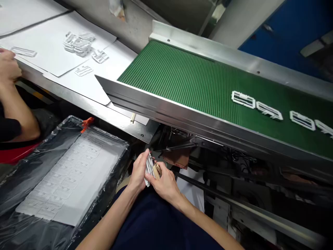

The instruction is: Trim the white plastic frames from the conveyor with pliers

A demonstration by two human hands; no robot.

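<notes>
Several thin white parts [149, 169], stacked edgewise, are being clasped at near centre between the narrowly closed left hand [139, 171] and right hand [164, 180]; a slim tan object [156, 171] is being held alongside. Four angular, openwork white pieces [243, 99] are being carried at right on a green belt [182, 76], finely ribbed toward its left end.

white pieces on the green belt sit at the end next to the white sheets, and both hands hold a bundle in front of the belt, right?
Wrong end: the head view shows the white pieces on the green belt well away from the white sheets. The left hand and right hand do hold a bundle in front.
</notes>
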